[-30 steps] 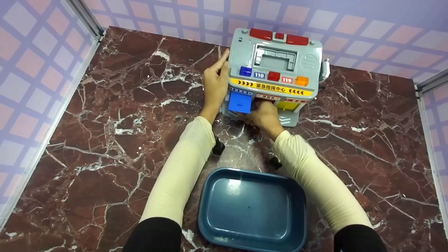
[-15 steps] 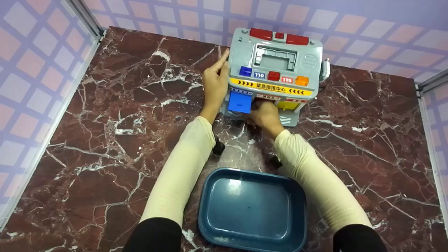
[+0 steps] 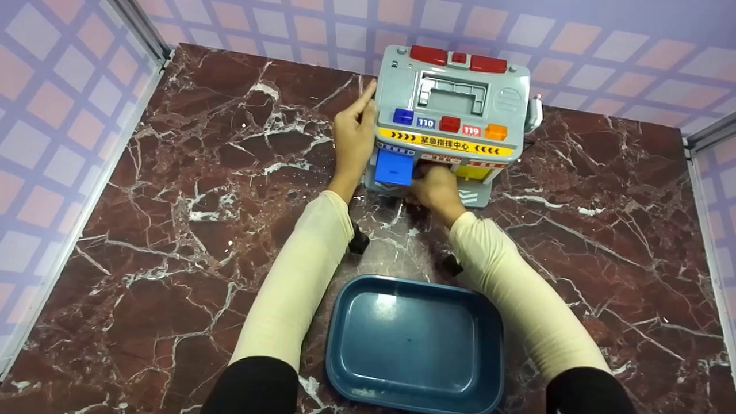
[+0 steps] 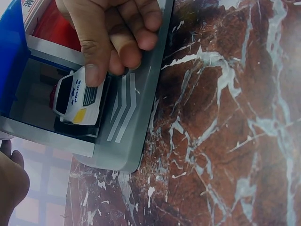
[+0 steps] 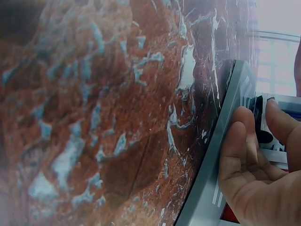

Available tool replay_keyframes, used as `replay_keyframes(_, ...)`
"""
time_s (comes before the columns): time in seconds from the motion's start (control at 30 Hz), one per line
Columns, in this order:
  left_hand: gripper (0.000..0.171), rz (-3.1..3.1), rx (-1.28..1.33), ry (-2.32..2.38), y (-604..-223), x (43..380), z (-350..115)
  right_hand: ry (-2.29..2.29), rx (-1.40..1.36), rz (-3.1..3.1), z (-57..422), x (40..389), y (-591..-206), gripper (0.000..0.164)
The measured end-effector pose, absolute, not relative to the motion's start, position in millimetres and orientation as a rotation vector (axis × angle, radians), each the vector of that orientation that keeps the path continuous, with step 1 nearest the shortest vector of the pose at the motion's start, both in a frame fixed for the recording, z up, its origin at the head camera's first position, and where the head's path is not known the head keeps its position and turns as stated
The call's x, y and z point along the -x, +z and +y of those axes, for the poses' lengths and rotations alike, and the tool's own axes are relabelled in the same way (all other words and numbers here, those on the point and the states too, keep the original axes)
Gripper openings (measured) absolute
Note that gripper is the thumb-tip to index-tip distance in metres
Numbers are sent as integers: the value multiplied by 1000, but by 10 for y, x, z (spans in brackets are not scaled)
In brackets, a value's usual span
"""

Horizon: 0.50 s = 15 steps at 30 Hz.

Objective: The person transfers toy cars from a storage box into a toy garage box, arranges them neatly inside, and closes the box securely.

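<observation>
A grey toy emergency station [image 3: 397,75] stands against the back wall, its blue door [image 3: 394,168] swung up. In the left wrist view a white toy police car [image 4: 84,101] sits nose outward in the bay under that door. My right hand [image 3: 438,190] is at the bay, thumb laid on the car's hood and the other fingers curled close beside its front. The right wrist view shows the same thumb and fingertips [image 5: 241,125] by the car's black wheel [image 5: 265,137]. My left hand [image 3: 353,135] rests along the station's left side, index finger extended; some fingers are hidden.
A dark blue tub [image 3: 414,397] sits on the marbled surface [image 3: 190,276], between the forearms. The station's yellow door [image 3: 472,172] is right of my right hand, and a white handset-like part [image 3: 535,115] juts from its right side. Patterned walls [image 3: 299,29] surround the surface.
</observation>
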<state>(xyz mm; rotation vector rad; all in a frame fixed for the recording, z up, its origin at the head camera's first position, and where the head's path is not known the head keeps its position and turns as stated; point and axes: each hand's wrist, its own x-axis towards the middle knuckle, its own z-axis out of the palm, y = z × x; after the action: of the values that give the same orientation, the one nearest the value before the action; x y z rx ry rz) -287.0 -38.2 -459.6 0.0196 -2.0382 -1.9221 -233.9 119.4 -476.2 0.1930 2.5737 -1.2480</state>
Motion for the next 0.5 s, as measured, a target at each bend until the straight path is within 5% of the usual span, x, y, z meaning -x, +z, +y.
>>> replay_keyframes(0.5,32,-2030,-6,-1887,-4604,2875,-376,-1421,-307,2412,1156,2370,-4768,15)
